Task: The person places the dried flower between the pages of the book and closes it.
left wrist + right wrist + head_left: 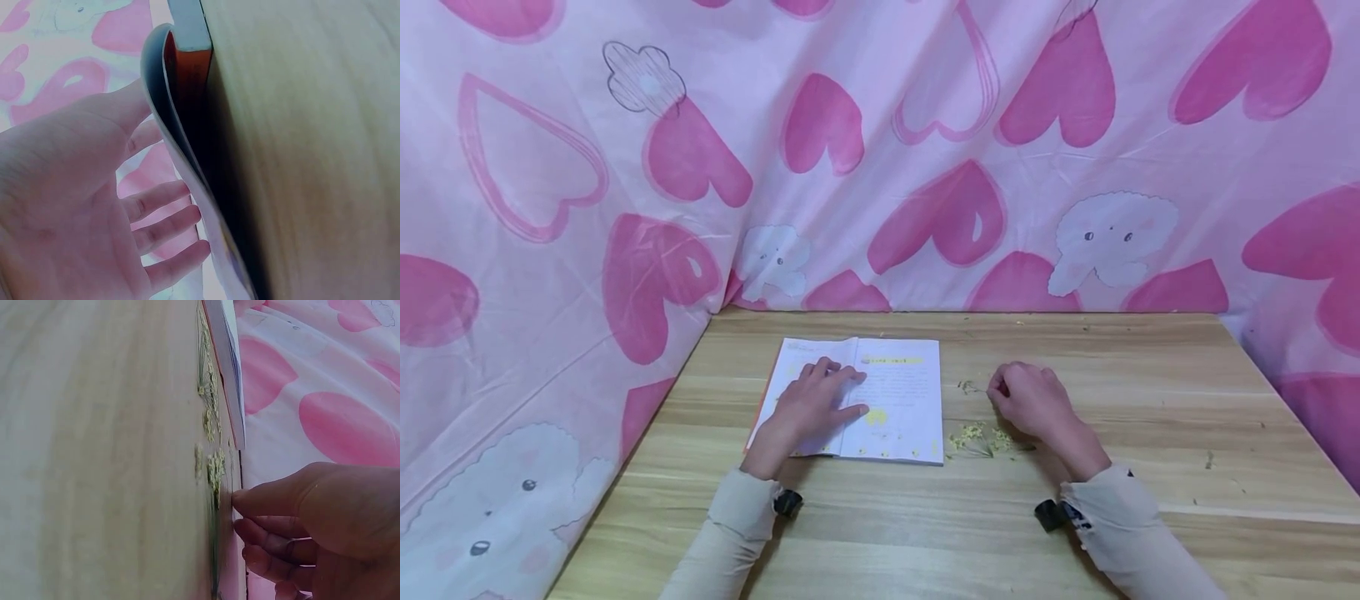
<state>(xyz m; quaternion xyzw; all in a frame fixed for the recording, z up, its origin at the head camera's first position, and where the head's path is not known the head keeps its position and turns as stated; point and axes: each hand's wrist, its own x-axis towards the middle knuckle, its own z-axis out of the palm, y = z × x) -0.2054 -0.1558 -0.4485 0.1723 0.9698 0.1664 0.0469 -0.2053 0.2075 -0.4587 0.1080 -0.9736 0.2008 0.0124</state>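
An open book [910, 433] with yellow-decorated white pages lies on the table. My left hand [812, 402] rests across its left page and the fold, fingers spread and slightly bent, the thumb over the right page. In the left wrist view, the fingertips touch a page [181, 147] that bows up at its edge. Right of the book, my right hand [1032, 398] pinches the thin stem of a small dried flower sprig [967, 387] low over the table. Its other fingers are curled in. Nearer to me lie several yellowish dried flower sprigs [976, 438], also seen in the right wrist view.
The wooden table [880, 533] carries tiny plant bits [1209, 459] at the right and along the back edge. A pink heart-patterned cloth [925, 208] hangs behind the table and along both sides. Each wrist wears a black camera [787, 502].
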